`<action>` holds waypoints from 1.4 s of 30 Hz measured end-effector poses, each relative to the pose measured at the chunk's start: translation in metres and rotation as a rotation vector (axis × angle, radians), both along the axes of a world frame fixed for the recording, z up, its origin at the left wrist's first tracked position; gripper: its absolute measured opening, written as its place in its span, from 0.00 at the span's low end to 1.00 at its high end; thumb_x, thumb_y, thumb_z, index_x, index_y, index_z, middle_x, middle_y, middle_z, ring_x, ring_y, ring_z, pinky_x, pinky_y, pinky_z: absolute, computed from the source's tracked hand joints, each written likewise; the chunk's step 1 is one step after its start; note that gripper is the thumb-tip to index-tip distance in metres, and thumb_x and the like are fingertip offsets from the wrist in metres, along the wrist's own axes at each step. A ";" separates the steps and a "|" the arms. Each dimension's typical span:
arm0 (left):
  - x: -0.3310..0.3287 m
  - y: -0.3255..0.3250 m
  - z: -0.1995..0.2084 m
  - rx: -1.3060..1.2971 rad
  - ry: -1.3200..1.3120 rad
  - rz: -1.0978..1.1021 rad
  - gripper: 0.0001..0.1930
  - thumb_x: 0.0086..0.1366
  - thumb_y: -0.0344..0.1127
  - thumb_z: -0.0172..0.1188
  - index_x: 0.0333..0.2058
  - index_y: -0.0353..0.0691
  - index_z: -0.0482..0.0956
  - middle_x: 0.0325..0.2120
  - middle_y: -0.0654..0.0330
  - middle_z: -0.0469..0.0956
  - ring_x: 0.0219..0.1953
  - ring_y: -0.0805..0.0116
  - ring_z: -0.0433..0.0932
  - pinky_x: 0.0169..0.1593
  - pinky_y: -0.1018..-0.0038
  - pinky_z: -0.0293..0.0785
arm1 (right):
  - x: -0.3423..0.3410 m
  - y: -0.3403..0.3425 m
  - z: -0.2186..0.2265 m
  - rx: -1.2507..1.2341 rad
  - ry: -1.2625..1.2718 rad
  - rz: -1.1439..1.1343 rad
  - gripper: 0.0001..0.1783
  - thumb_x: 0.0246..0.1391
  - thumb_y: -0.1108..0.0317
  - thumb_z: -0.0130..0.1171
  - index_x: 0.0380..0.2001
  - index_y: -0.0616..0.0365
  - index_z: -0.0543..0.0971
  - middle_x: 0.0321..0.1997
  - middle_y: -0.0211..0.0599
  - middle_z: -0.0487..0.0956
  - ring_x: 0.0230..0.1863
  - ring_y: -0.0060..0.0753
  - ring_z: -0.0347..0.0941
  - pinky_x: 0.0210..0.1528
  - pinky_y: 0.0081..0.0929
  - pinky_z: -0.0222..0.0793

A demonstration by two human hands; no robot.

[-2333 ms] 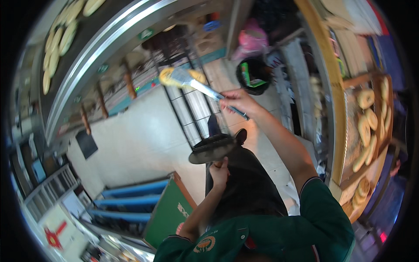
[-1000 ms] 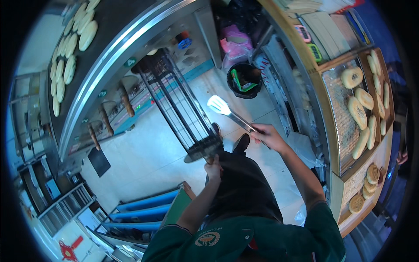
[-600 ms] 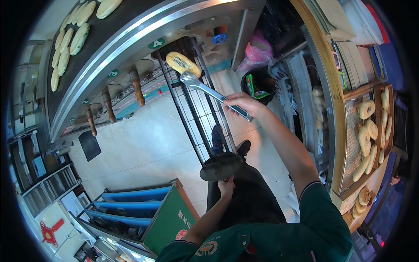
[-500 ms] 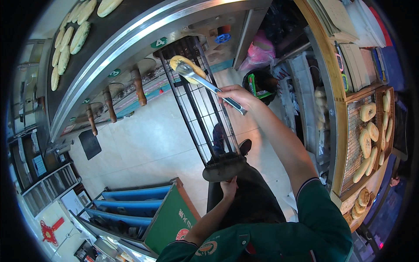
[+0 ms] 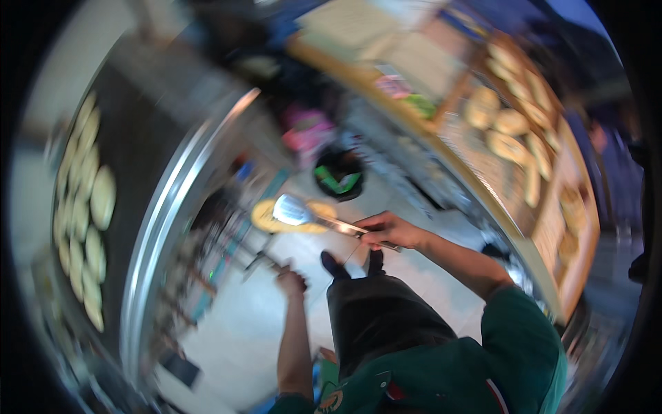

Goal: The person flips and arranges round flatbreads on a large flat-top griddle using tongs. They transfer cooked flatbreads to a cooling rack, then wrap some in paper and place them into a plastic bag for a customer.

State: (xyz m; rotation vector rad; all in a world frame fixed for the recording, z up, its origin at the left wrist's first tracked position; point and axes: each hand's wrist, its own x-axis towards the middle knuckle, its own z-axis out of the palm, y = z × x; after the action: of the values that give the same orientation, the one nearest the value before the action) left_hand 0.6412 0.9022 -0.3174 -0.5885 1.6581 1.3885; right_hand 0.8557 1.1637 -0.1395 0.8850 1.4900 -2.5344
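My right hand (image 5: 389, 230) is closed round the handle of metal tongs (image 5: 334, 224). Their wide shiny end lies across a long golden flatbread (image 5: 262, 216), held up over the floor. Lower and to the left, my left hand (image 5: 291, 281) is curled at the end of a dark, smeared oven rack (image 5: 258, 262). Motion blurs the grip there, and the handle is mostly hidden. The rack runs toward the oven front below the steel-edged counter (image 5: 165, 200).
Several pale flatbreads (image 5: 103, 196) lie on the dark griddle top at left. On the right, a wooden counter (image 5: 476, 183) bears a wire tray with baked breads (image 5: 510, 148). A black bin (image 5: 338, 174) stands on the floor ahead, beside a pink bag (image 5: 307, 131).
The view has swung to the right. The rack, formerly drawn far out, is now mostly in toward the oven with my left hand moved along. The tongs and flatbread have come away from above it.
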 end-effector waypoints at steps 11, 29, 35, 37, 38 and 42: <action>-0.237 0.080 -0.023 -0.057 -0.051 -0.189 0.25 0.66 0.54 0.57 0.15 0.51 0.60 0.08 0.70 0.57 0.12 0.73 0.63 0.15 0.75 0.61 | 0.196 0.038 0.080 0.124 0.075 -0.914 0.19 0.61 0.61 0.59 0.52 0.59 0.76 0.34 0.31 0.79 0.29 0.17 0.73 0.32 0.13 0.72; -0.110 -0.011 0.009 -0.585 0.105 -0.849 0.41 0.58 0.71 0.50 0.55 0.38 0.64 0.26 0.52 0.75 0.21 0.62 0.72 0.25 0.70 0.72 | 0.445 0.025 0.119 0.188 0.013 -1.563 0.14 0.64 0.64 0.53 0.47 0.63 0.74 0.32 0.35 0.79 0.24 0.21 0.74 0.26 0.16 0.75; 0.010 0.005 0.051 -0.442 0.355 -1.044 0.23 0.67 0.47 0.58 0.47 0.31 0.67 0.34 0.50 0.76 0.32 0.63 0.78 0.30 0.71 0.79 | 0.522 0.174 0.138 0.218 -0.219 -1.408 0.14 0.61 0.66 0.58 0.39 0.69 0.77 0.28 0.39 0.79 0.22 0.24 0.74 0.24 0.22 0.75; 0.038 0.028 0.062 -0.329 0.456 -1.198 0.20 0.67 0.44 0.58 0.45 0.32 0.67 0.34 0.50 0.76 0.32 0.64 0.78 0.31 0.70 0.80 | 0.529 0.216 0.136 0.187 -0.204 -1.362 0.14 0.62 0.65 0.58 0.35 0.71 0.76 0.26 0.41 0.78 0.20 0.27 0.74 0.22 0.23 0.75; 0.051 0.037 0.069 -0.264 0.493 -1.207 0.19 0.67 0.43 0.58 0.45 0.32 0.67 0.34 0.51 0.76 0.33 0.64 0.78 0.32 0.70 0.80 | 0.530 0.235 0.132 0.154 -0.167 -1.370 0.14 0.62 0.66 0.58 0.36 0.70 0.75 0.27 0.41 0.78 0.21 0.26 0.75 0.23 0.23 0.76; 0.102 0.068 0.083 -0.045 0.568 -1.298 0.16 0.68 0.41 0.57 0.43 0.33 0.67 0.35 0.51 0.76 0.35 0.65 0.78 0.33 0.70 0.80 | 0.543 0.243 0.120 0.006 0.034 -1.356 0.16 0.63 0.62 0.55 0.35 0.69 0.75 0.26 0.41 0.79 0.21 0.26 0.76 0.24 0.21 0.76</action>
State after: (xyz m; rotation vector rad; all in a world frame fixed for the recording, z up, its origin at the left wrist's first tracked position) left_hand 0.7435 0.9699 -0.2347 0.8628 1.8791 0.5160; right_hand 1.3983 1.4069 -0.0191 2.4887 0.9634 -3.2226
